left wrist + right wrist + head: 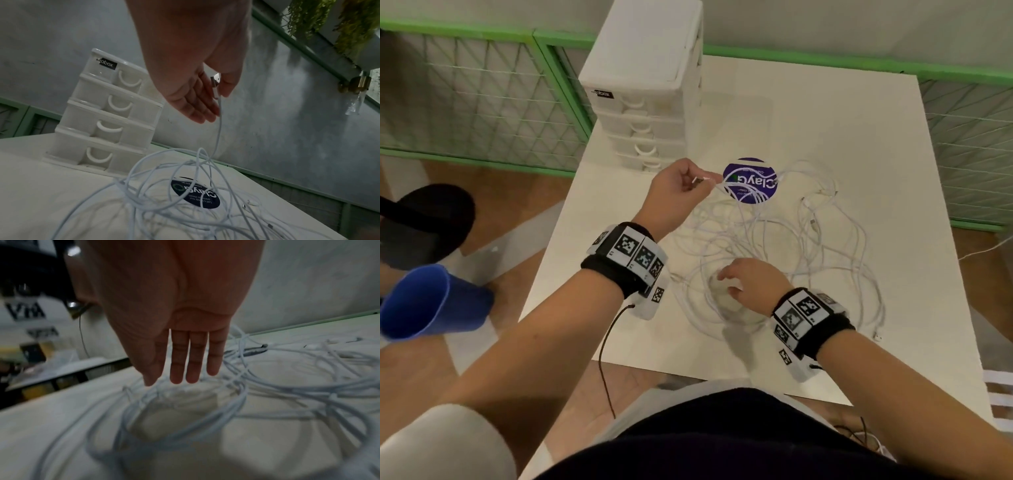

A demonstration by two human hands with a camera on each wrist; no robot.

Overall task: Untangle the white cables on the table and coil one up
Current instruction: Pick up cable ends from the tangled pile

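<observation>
Pinching one cable plug in left hand; right hand loose-fingered over tangled white cables, number uncountable; one four-drawer box.

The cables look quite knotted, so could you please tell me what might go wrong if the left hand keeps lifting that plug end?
1. The left hand pinches only the plug, while its cable runs down into the tangle; pulling may tighten the knots.
2. The right hand is open above the loops and pins nothing, so the whole tangle may drag along.
3. Strands lie over the purple disc; a pull could shift it.
</observation>
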